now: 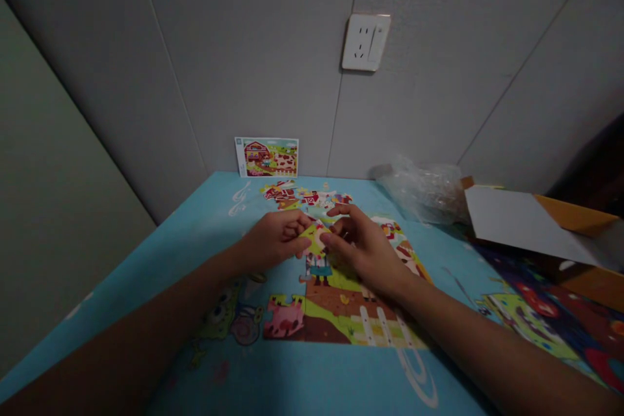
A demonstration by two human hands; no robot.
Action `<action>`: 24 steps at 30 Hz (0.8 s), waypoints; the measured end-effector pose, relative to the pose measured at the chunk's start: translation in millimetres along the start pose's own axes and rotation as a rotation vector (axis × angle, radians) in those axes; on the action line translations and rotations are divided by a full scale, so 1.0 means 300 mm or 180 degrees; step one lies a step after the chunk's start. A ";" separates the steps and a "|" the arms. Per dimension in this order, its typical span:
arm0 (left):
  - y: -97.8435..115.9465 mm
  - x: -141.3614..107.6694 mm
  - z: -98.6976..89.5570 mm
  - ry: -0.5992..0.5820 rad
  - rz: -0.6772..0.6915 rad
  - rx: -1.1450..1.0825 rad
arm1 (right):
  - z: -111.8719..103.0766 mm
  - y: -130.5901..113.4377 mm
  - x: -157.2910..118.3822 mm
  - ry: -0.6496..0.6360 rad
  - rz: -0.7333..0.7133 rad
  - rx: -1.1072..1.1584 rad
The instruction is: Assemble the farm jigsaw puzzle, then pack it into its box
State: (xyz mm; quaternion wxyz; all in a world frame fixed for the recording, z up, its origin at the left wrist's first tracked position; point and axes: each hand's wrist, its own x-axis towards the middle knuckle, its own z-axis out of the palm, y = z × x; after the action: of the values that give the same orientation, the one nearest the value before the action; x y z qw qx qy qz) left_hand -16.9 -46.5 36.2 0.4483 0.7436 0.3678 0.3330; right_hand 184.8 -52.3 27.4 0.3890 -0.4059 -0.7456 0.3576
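Observation:
A yellow-green puzzle piece (314, 235) is pinched between both hands above the partly joined farm puzzle (336, 312). My left hand (280, 237) grips its left side between thumb and curled fingers. On the right side, my right hand (358, 244) holds it with the thumb, its fingers bent above. The joined section shows a figure in blue, a brown path and a white fence; a pink pig piece (285, 318) forms its lower left corner. Loose puzzle pieces (280, 194) lie behind the hands. My right hand hides part of the puzzle.
A farm picture card (268, 157) leans against the wall. Crumpled clear plastic (422, 188) and an open box (526, 221) lie at the right. The blue tablecloth (160, 266) has cartoon prints. A socket (366, 42) is on the wall.

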 end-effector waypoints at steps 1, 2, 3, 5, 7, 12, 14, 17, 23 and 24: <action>0.003 0.000 -0.004 0.0038 -0.0041 -0.0172 | 0.000 0.003 0.002 -0.0093 0.0104 0.0092; 0.006 -0.001 -0.008 0.0062 -0.0059 -0.0272 | -0.001 0.006 0.003 -0.0221 0.0189 0.0101; 0.008 -0.002 -0.011 0.0066 -0.0058 -0.0304 | -0.001 0.008 0.004 -0.0346 0.0233 0.0038; 0.009 -0.005 -0.016 0.0029 -0.0038 -0.0227 | -0.001 0.010 0.004 -0.0480 0.0190 -0.0222; 0.004 -0.007 -0.019 -0.0035 -0.0028 -0.0070 | 0.001 0.009 0.003 -0.0488 0.0055 -0.0509; -0.008 -0.007 -0.037 -0.0305 -0.0059 0.0168 | 0.010 0.000 0.003 -0.0532 0.0024 -0.0762; -0.004 -0.006 -0.047 -0.0465 -0.0113 0.0306 | 0.013 0.002 0.005 -0.0525 -0.0011 -0.0807; 0.005 -0.005 -0.056 -0.0572 -0.0207 0.0595 | 0.015 0.011 0.006 -0.0479 -0.0099 -0.0811; 0.009 -0.006 -0.059 -0.0701 -0.0254 0.0432 | 0.010 0.017 0.002 -0.0482 -0.0222 -0.0781; 0.008 -0.006 -0.059 -0.0650 -0.0237 0.0359 | 0.009 0.016 0.001 -0.0506 -0.0235 -0.0779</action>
State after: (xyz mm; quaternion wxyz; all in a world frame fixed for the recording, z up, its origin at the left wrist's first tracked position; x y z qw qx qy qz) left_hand -31.8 -41.3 44.8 0.4529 0.7835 0.3658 0.2174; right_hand 183.9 -50.7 22.0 0.2893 -0.3931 -0.8265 0.2805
